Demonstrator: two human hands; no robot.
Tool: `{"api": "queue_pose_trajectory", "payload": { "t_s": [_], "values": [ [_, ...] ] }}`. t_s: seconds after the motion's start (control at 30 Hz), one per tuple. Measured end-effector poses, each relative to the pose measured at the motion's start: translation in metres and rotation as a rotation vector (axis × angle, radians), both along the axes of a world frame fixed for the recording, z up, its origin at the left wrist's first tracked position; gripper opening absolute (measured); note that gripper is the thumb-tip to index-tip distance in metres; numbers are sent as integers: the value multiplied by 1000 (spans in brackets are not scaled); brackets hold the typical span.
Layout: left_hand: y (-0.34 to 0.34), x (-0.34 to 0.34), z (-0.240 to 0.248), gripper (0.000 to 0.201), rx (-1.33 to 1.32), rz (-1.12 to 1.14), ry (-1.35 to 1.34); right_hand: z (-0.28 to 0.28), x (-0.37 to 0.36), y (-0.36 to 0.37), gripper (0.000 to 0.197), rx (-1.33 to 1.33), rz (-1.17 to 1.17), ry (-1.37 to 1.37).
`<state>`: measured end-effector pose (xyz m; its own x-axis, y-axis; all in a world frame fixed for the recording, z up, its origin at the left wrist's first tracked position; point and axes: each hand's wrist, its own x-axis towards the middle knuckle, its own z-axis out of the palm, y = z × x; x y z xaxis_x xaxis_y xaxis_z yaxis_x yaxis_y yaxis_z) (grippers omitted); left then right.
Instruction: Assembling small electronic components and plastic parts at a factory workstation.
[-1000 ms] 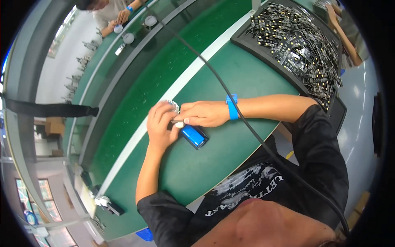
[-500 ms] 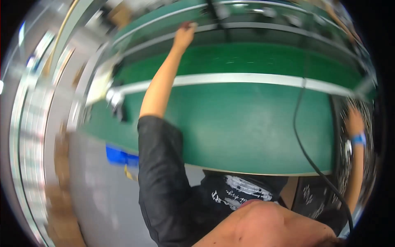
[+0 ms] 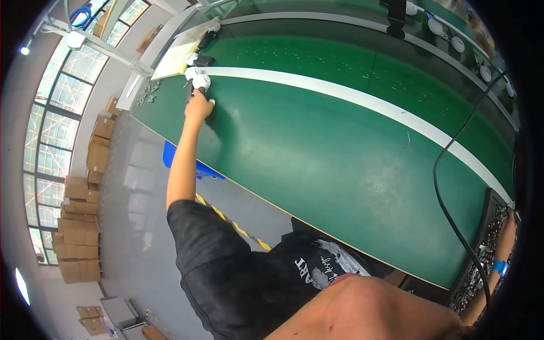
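Stretched out to the far left of the green bench, my left hand (image 3: 198, 107) is closed round the dark handle of a device with a white, round, perforated head (image 3: 201, 82). A second white-headed device (image 3: 193, 72) sits right beside it, close to the white strip. My right hand (image 3: 508, 225) is at the right rim of the view, above a black tray (image 3: 488, 201) of small metal parts (image 3: 486, 249). Its fingers look pinched together near the tray's far end; what they hold is too small to make out.
A green conveyor belt (image 3: 317, 51) runs behind the white strip (image 3: 317, 85). A black cable (image 3: 439, 192) hangs across the right side. More white-headed pieces (image 3: 435, 26) stand at the back right. Small metal bits (image 3: 148, 92) lie at the bench's left end, near a pale yellow sheet (image 3: 181, 52).
My left hand has come from over the back rail to the white-headed devices at the left and grips one. The view has turned left. My right hand stays by the tray.
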<state>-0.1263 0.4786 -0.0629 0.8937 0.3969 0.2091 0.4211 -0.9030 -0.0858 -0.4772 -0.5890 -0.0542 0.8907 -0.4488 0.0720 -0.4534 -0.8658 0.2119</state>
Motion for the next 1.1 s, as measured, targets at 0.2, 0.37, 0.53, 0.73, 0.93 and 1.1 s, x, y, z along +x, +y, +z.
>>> {"api": "queue_pose_trajectory", "payload": {
  "t_s": [0.2,0.37,0.53,0.73,0.93,1.1],
  "values": [
    [-80,-41,-5,59,-364,-294,-182,43,84,211,36,543,252,-264],
    [-211,-65,22,42,-527,-632,-16,40,110,343,29,714,787,-403],
    [-288,-81,28,44,-497,-1030,48,19,101,376,43,689,1037,-166],
    [-299,-27,14,56,-549,-883,15,26,63,352,55,521,968,-137],
    [-332,-37,2,61,-768,-939,140,10,53,350,58,518,485,-133],
    [-385,-56,-2,57,-950,-1124,280,11,69,394,62,545,455,-187]
  ]
}}
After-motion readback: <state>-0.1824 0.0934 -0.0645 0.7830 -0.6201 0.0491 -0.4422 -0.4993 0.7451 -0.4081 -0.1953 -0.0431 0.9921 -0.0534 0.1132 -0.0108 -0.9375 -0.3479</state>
